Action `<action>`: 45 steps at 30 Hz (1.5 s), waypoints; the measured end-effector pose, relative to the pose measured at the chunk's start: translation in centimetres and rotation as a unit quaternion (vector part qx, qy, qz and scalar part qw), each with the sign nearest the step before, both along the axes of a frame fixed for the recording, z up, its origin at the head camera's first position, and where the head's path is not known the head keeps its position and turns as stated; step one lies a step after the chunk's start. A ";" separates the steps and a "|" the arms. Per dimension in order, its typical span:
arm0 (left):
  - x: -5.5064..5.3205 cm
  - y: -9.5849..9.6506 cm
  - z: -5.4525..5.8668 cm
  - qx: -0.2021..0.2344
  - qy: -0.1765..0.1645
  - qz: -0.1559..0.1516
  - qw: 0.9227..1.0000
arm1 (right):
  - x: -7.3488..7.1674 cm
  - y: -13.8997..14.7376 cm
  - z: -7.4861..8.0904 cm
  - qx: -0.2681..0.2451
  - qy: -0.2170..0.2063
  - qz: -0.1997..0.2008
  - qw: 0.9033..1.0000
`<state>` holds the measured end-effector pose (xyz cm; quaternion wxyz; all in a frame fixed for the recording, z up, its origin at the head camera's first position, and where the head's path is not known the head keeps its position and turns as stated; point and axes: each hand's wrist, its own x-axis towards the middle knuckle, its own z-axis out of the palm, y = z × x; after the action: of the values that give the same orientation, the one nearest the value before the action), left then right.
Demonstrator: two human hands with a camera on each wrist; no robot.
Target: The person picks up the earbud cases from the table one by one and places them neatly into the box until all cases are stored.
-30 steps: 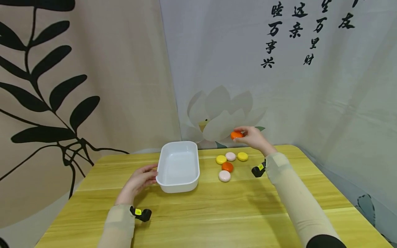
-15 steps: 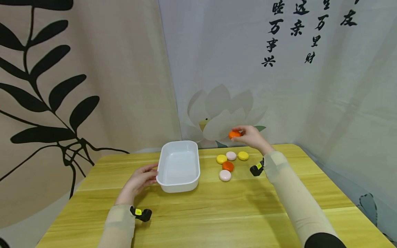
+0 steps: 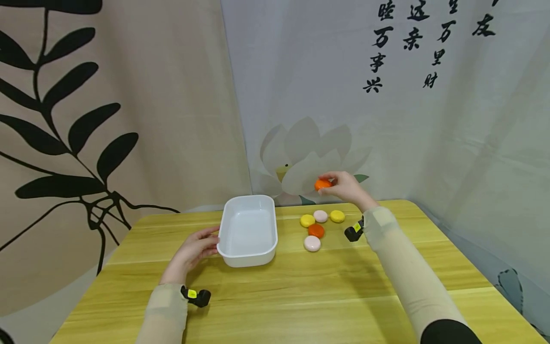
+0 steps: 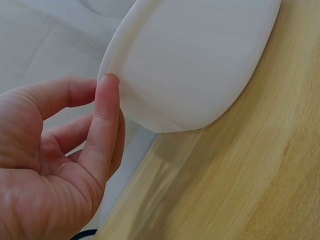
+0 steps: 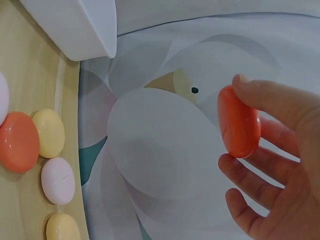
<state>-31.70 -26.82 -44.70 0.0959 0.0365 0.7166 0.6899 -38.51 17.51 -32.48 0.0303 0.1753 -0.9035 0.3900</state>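
Note:
My left hand (image 3: 195, 248) is at the near left side of a deep white rectangular dish (image 3: 248, 260). In the left wrist view the thumb and a fingertip pinch its rim (image 4: 107, 60). Raised over the far table edge, my right hand (image 3: 347, 187) holds a glossy orange pebble-like oval piece (image 5: 237, 122) between thumb and fingers. Below it on the table lie another orange piece (image 3: 316, 231), two yellow pieces (image 3: 307, 220) and two pale pink ones (image 3: 312, 243), grouped to the right of the dish. The dish has nothing in it.
The light wooden table (image 3: 258, 306) ends at the back against a hanging cloth (image 3: 301, 95) printed with a lotus, leaves and black characters. Black wrist cameras (image 3: 197, 297) stick out from both sleeves.
My right hand has drifted a little left and slightly up with the orange piece. The left hand and the dish stay where they were.

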 end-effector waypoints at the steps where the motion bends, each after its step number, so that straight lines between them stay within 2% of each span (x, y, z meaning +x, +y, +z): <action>1: 0.0 0.0 0.0 0.000 0.000 -0.001 1.000 | -0.1 0.0 0.1 0.000 0.001 0.002 1.000; 13: -0.2 0.0 -0.1 0.000 0.002 0.000 1.000 | 0.0 -0.7 0.9 -0.005 -0.003 0.013 1.000; 32: -0.2 0.2 -0.5 0.006 -0.008 0.004 1.000 | -0.4 -2.7 1.1 0.006 0.010 0.023 1.000; 37: -0.2 0.1 -0.7 0.001 -0.007 0.004 1.000 | -0.5 -3.3 1.0 0.001 0.014 0.037 0.999; 45: -0.2 0.0 -0.4 0.003 -0.007 0.005 1.000 | -0.5 -4.4 1.8 0.003 0.020 0.045 0.999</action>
<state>-31.87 -26.78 -45.12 0.0974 0.0280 0.7142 0.6925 -38.97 13.10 -30.67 0.0304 0.2236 -0.8950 0.3848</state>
